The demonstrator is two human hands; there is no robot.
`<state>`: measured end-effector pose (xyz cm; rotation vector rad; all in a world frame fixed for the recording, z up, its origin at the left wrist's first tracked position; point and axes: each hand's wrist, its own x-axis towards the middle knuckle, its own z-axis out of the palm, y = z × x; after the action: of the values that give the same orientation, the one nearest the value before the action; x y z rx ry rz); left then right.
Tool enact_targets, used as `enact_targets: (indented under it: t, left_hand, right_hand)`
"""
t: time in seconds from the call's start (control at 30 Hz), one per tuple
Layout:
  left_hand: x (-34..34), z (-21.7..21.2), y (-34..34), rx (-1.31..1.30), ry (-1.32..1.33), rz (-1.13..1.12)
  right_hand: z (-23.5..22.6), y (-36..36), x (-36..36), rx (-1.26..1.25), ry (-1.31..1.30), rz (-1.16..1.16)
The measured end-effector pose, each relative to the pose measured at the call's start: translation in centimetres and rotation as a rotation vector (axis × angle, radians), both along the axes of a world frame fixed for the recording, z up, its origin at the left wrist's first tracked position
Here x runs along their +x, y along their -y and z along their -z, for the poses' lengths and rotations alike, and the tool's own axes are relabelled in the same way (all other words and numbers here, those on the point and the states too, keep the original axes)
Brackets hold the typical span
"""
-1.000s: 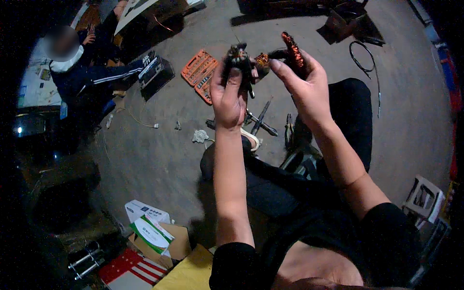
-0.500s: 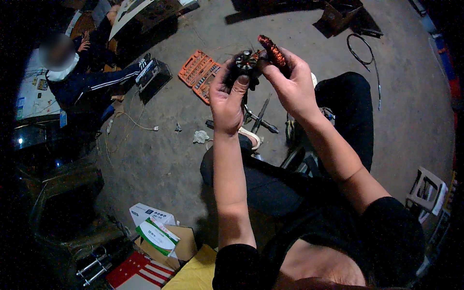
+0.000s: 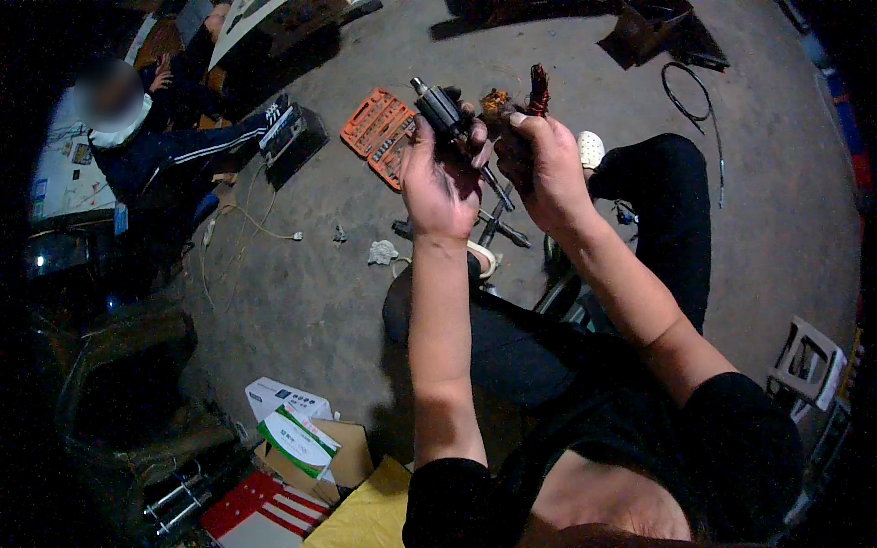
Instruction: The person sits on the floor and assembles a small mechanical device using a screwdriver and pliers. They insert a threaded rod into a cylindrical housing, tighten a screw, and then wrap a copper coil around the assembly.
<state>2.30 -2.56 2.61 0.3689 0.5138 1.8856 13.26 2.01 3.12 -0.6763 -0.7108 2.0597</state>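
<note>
I sit over a concrete floor with both arms raised in front of me. My left hand (image 3: 441,179) grips a dark cylindrical metal part (image 3: 442,110) with a short silvery shaft at its upper end. My right hand (image 3: 543,166) holds a reddish-brown wound piece (image 3: 535,89) with copper-coloured windings right beside the cylinder. The two parts touch or nearly touch between my hands. My fingers hide their lower halves.
An open orange tool case (image 3: 379,133) lies on the floor beyond my hands. A metal cross wrench (image 3: 498,228) lies under them. A seated person (image 3: 137,137) is at the far left. Cardboard boxes (image 3: 301,438) sit near left; a black cable (image 3: 699,100) lies far right.
Both hands have shifted slightly right and nearer with the parts. The cylinder now tilts with its shaft pointing up-left, and the wound piece sits more upright in my right hand.
</note>
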Motion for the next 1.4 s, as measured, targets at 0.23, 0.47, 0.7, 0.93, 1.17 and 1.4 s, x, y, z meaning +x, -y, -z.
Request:
enact_targets:
  t: [0.23, 0.47, 0.7, 0.93, 1.17, 1.4]
  left_hand:
    - [-0.7, -0.4, 0.3, 0.09, 0.108, 0.191]
    - [-1.1, 1.8, 0.1, -0.086, -0.329, 0.185]
    - [-0.4, 3.2, -1.5, -0.342, -0.885, 0.21]
    - [-0.9, 1.8, -1.2, -0.257, -0.938, -0.081]
    - [0.3, 2.8, -2.4, -0.176, -0.693, -0.017]
    - [0.7, 5.5, -3.8, -0.424, -0.684, -0.147]
  right_hand:
    - [0.0, -1.6, 0.5, -0.108, -0.196, 0.008]
    - [-2.2, -3.8, 1.8, 0.008, -0.4, 0.029]
    - [-2.8, -4.5, 3.5, 0.064, -0.356, -0.078]
    - [0.3, -2.5, 2.1, 0.187, 0.221, 0.093]
    - [5.1, -2.0, 2.4, 0.269, 0.345, 0.007]
    - [8.6, -1.5, 2.6, 0.226, 0.264, -0.048]
